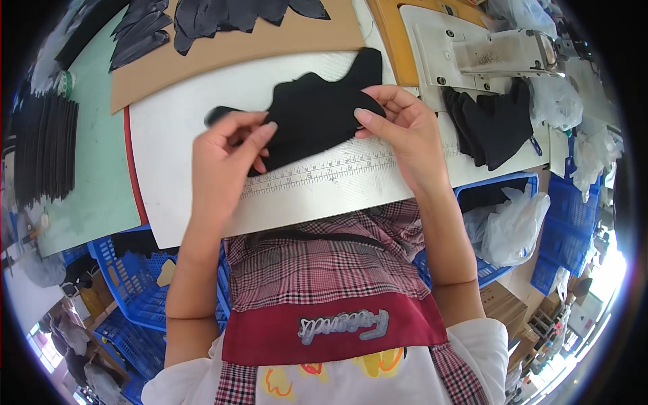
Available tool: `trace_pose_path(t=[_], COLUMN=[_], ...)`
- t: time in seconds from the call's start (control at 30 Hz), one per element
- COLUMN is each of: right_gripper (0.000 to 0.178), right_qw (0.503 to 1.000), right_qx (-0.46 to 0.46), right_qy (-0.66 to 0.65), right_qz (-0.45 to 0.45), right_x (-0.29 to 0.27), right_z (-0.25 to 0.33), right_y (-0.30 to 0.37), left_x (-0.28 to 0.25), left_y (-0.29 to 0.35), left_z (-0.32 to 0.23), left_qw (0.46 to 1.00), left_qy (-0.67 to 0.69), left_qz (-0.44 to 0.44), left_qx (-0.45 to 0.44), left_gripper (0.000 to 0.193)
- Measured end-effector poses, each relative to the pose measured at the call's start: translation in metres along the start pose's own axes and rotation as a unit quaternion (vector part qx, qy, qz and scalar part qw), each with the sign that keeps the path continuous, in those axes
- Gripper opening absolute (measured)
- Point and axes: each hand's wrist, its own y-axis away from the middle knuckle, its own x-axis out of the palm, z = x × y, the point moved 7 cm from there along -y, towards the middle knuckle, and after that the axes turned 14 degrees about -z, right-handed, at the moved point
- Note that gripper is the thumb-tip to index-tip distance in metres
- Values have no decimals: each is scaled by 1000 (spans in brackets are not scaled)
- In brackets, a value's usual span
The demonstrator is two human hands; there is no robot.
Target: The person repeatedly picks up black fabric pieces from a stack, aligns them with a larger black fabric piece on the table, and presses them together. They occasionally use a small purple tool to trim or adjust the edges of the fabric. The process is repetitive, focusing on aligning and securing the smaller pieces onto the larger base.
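Observation:
A black cloth piece (314, 111) with a wavy, finger-like outline is stretched between my two hands above the white table. My left hand (226, 152) pinches its left end between thumb and fingers. A blurred black tip pokes out behind that hand. On the other side, my right hand (408, 131) grips the right edge, thumb on top and fingers partly hidden behind the cloth. The cloth's upper right part sticks up past my right hand. Below it, a ruler scale (331, 170) runs along the tabletop.
Right of my hands lie similar black cloth pieces (496, 125), beside a sewing machine (506, 52). Dark grey pieces (226, 17) rest on cardboard (236, 71) at the back. A black stack (47, 148) lies at far left. Blue crates (121, 270) and a plastic bag (511, 229) flank my lap.

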Motion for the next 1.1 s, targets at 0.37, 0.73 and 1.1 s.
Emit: trace_pose_path(t=[0.37, 0.73, 1.1], right_gripper=[15, 16, 17], right_qw=[969, 956, 953], right_qx=[-172, -138, -146], right_qy=[179, 257, 267], right_qz=[1, 9, -12], right_x=[-5, -6, -6], right_z=[51, 11, 8], right_y=[17, -10, -9], left_x=[-19, -7, -4], left_y=[43, 23, 21], left_z=[-34, 0, -7], left_qw=[972, 965, 965], left_qy=[-76, -175, -190], left_qz=[-42, -115, -97], left_qx=[220, 155, 151], left_gripper=[15, 13, 20])
